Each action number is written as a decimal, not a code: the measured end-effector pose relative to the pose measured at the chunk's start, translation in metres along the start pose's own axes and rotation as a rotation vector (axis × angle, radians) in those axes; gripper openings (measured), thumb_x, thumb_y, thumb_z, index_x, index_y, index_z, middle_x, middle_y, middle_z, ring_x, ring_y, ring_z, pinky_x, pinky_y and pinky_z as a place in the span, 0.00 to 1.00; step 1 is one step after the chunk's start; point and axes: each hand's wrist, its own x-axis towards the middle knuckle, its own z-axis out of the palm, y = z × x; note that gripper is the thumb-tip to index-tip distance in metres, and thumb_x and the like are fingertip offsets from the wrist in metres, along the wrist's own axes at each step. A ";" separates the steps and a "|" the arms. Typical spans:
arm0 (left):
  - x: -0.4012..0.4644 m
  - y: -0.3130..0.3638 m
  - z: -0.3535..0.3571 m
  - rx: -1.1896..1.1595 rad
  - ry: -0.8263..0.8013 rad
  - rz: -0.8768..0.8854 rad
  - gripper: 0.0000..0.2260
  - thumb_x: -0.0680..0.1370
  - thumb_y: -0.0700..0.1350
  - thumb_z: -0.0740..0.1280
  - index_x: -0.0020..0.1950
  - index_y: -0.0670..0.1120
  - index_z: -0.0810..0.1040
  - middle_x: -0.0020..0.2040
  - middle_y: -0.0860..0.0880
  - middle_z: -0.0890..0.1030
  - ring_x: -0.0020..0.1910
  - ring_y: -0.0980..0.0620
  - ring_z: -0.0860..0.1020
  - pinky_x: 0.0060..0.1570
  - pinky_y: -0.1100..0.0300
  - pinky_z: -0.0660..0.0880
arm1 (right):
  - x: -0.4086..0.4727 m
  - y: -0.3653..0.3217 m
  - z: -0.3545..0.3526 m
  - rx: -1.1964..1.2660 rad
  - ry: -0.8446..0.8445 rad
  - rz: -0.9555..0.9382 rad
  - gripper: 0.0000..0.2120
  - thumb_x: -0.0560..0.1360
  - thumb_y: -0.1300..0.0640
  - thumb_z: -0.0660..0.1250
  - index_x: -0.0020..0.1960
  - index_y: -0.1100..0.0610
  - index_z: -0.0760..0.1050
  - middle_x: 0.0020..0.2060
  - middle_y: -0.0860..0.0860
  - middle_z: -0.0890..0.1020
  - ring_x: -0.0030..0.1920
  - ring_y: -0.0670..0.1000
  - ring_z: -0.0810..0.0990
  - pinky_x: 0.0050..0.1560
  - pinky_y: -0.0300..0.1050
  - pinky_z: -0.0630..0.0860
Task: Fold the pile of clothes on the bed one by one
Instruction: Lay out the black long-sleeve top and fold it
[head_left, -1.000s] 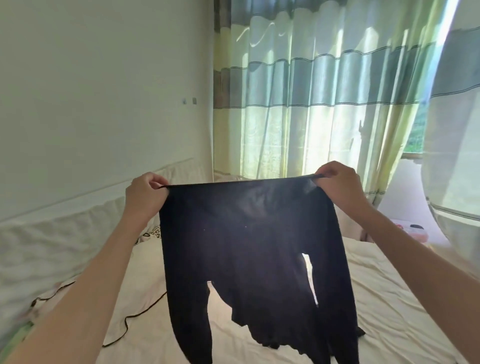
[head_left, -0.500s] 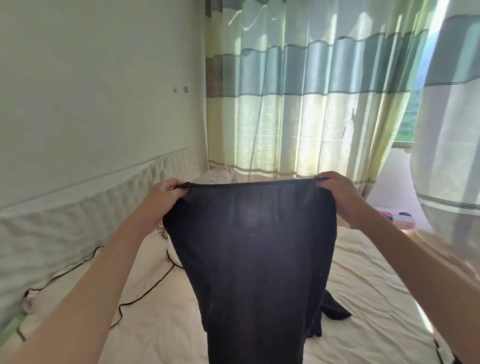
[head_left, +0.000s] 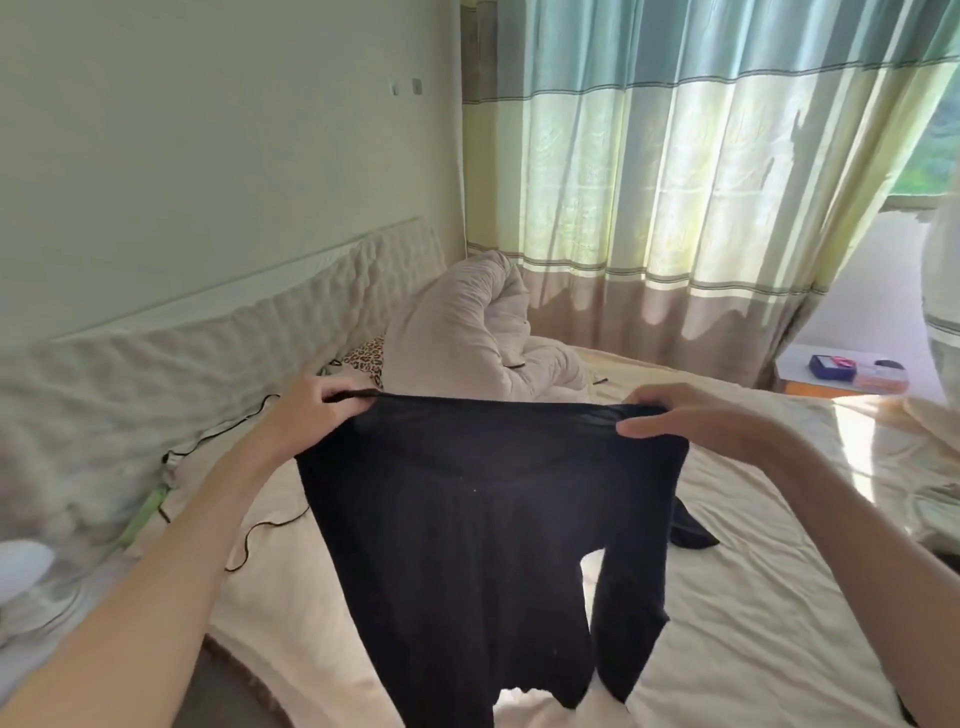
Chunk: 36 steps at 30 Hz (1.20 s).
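I see open sheet (head_left: 727, 623) on the right. A rolled quilt (head_left: 467, 332) blocks the far side, a cord (head_left: 249, 540) lies left, and the tights (head_left: 483, 545) hang in the middle.

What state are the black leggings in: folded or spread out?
Spread out, unfolded. Both hands, left and right, pinch the waistband of the leggings and stretch it wide, with the legs hanging over the bed.

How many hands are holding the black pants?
2. The left hand grips the left end of the black stretchy pants' waistband; the right hand grips the right end.
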 end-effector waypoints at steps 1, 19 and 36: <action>-0.013 -0.002 -0.002 0.041 -0.062 0.003 0.12 0.75 0.47 0.69 0.31 0.51 0.76 0.27 0.58 0.76 0.31 0.60 0.73 0.35 0.66 0.66 | -0.006 0.007 0.003 -0.018 -0.005 0.033 0.10 0.73 0.56 0.70 0.46 0.64 0.78 0.40 0.58 0.80 0.41 0.50 0.76 0.43 0.43 0.70; -0.278 -0.058 0.053 -0.164 0.181 -0.058 0.09 0.81 0.49 0.59 0.50 0.49 0.78 0.43 0.54 0.79 0.47 0.51 0.76 0.46 0.55 0.70 | -0.231 0.039 0.158 0.021 0.769 0.049 0.09 0.73 0.54 0.69 0.35 0.50 0.75 0.32 0.47 0.78 0.37 0.49 0.76 0.38 0.45 0.69; -0.256 -0.030 0.051 -0.124 0.381 0.136 0.10 0.72 0.54 0.71 0.34 0.57 0.74 0.32 0.59 0.77 0.34 0.67 0.75 0.31 0.76 0.66 | -0.247 0.034 0.138 -0.331 0.960 0.177 0.14 0.73 0.42 0.63 0.40 0.53 0.75 0.32 0.46 0.74 0.38 0.51 0.71 0.41 0.45 0.62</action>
